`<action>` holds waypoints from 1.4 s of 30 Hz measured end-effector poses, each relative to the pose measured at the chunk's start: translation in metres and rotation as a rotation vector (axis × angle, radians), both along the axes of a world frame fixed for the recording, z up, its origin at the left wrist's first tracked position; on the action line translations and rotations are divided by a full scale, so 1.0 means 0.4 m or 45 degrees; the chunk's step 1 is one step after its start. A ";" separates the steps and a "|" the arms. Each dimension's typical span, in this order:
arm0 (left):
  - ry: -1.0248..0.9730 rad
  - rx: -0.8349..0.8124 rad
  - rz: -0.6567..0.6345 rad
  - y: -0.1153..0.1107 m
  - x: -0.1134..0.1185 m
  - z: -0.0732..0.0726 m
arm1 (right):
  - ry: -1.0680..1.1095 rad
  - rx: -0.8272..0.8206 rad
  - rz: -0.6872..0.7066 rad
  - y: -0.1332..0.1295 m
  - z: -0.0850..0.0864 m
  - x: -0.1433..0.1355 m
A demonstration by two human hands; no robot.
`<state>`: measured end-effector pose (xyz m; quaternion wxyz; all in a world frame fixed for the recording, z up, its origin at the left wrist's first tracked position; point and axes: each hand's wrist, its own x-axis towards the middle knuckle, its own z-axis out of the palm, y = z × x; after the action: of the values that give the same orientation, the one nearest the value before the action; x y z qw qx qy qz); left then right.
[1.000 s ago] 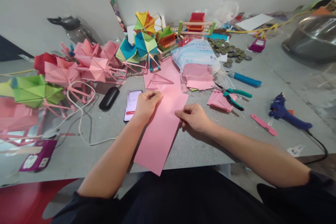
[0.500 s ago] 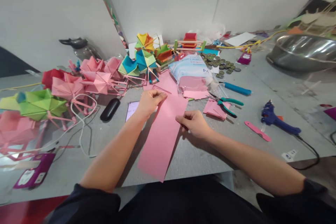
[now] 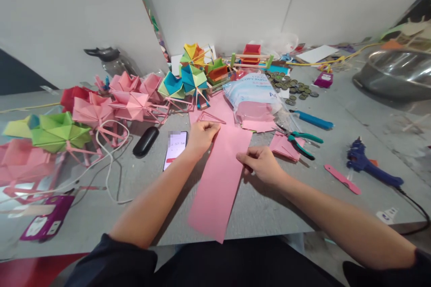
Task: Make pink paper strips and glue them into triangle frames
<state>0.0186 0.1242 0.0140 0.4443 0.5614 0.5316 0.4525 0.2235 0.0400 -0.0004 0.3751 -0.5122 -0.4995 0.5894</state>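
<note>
We appear to be in a craft workshop: folded paper models [image 3: 129, 106] crowd the left of a grey desk [image 3: 266, 215], which also carries a packet of A4 copy paper [image 3: 251, 89], a long pink paper strip [image 3: 222, 179], a glue gun [image 3: 362, 161] and green-handled pliers [image 3: 305, 136]. Plain pale panels [image 3: 218, 4] stand behind; we cannot tell if it sits within a home.

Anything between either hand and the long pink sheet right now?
Nothing visible: the left hand pinches the long pink sheet near its far left corner, and the right hand holds its right edge. The phone lies left of the left hand.
</note>
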 end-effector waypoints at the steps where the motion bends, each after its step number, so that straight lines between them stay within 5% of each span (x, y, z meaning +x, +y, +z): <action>1: 0.016 0.014 0.010 -0.001 0.001 -0.001 | 0.001 -0.014 0.000 0.001 0.000 0.001; 16: 0.269 0.121 -0.087 -0.013 -0.010 0.018 | -0.009 -0.006 0.004 0.002 -0.002 0.000; 20: 0.317 0.118 -0.133 -0.004 -0.019 0.024 | -0.123 0.174 -0.038 0.032 0.002 0.033; 24: 0.384 0.074 -0.366 -0.023 0.003 0.038 | -0.239 0.476 -0.274 0.073 0.018 0.080; 29: 0.461 0.033 -0.676 -0.072 0.055 0.044 | -0.265 0.480 0.018 0.077 0.028 0.082; 35: 0.546 0.094 -0.753 -0.093 0.066 0.042 | -0.355 0.474 0.099 0.069 0.028 0.072; 42: 0.605 0.050 -0.861 -0.085 0.041 0.058 | -0.542 0.499 -0.021 0.095 0.041 0.125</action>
<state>0.0351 0.0904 0.0372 0.4221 0.8017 0.3962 0.1491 0.2735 0.0780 0.0161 0.3586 -0.5462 -0.6671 0.3579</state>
